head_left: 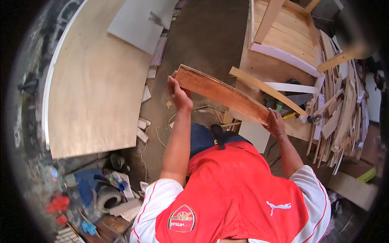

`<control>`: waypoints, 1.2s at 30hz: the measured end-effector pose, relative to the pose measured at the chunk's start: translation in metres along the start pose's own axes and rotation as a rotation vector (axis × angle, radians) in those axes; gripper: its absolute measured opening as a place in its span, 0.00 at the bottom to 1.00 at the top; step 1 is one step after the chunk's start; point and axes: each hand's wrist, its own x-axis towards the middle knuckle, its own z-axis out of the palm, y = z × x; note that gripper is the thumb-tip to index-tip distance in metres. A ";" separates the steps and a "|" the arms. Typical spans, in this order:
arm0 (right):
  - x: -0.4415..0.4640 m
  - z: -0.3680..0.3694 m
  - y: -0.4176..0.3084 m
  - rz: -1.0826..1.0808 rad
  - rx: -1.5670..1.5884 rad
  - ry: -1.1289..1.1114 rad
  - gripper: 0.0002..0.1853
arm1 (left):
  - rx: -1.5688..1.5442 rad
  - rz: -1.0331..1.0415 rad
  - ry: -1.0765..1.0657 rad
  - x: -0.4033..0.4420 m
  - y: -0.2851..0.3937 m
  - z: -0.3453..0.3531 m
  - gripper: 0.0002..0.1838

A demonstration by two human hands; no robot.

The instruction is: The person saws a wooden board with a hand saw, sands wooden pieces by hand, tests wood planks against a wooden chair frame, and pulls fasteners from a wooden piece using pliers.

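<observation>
A reddish-brown wooden board (223, 95) is held up in front of me, tilted down towards the right. My left hand (180, 94) grips its left end, fingers closed at the edge. At the other end, my right hand (275, 124) is closed around the board's corner. Just beyond the right hand, a pale wooden strip (267, 90) slants across the workbench (279, 71). A handsaw (300, 99) and a yellow-handled or yellow-marked tool (289, 115) lie close to that hand.
A large plywood sheet (95, 89) stands at left, with a white panel (135, 26) on it. An upturned wooden frame (287, 30) rests on the bench. Stacked offcuts (344, 109) fill the right side. A cable (144, 162) runs over the floor; clutter and a tire (108, 201) lie lower left.
</observation>
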 end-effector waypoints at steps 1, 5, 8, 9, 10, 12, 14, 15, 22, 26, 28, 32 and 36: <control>0.005 -0.002 -0.004 0.028 -0.005 -0.005 0.57 | 0.001 -0.033 -0.014 0.013 -0.003 0.006 0.20; 0.015 -0.008 -0.022 0.137 -0.037 0.016 0.58 | -0.001 -0.135 -0.073 0.065 -0.021 0.021 0.19; 0.033 -0.023 -0.053 0.234 -0.054 0.041 0.56 | -0.033 -0.211 -0.154 0.116 -0.040 0.032 0.18; 0.037 -0.026 -0.064 0.262 -0.054 0.042 0.56 | -0.030 -0.246 -0.183 0.127 -0.038 0.035 0.18; 0.045 -0.033 -0.073 0.280 -0.060 0.048 0.56 | -0.037 -0.272 -0.212 0.142 -0.038 0.041 0.18; 0.055 -0.042 -0.089 0.324 -0.095 0.066 0.54 | -0.019 -0.299 -0.293 0.166 -0.040 0.048 0.17; 0.061 -0.045 -0.094 0.359 -0.113 0.093 0.54 | -0.017 -0.343 -0.324 0.182 -0.042 0.056 0.15; 0.061 -0.049 -0.096 0.345 -0.118 0.118 0.54 | 0.011 -0.369 -0.306 0.187 -0.045 0.059 0.14; 0.068 -0.078 -0.097 0.530 -0.158 0.066 0.53 | 0.100 -0.543 -0.316 0.220 -0.107 0.073 0.11; 0.067 -0.076 -0.075 0.728 -0.180 0.041 0.52 | 0.244 -0.618 -0.220 0.215 -0.140 0.083 0.13; 0.074 -0.078 -0.064 0.764 -0.179 0.019 0.52 | 0.309 -0.647 -0.169 0.223 -0.168 0.077 0.15; 0.077 -0.054 -0.028 0.793 -0.145 0.020 0.49 | 0.404 -0.647 -0.077 0.230 -0.219 0.078 0.16; 0.076 -0.036 0.009 0.843 -0.098 -0.038 0.45 | 0.452 -0.649 -0.042 0.240 -0.273 0.082 0.16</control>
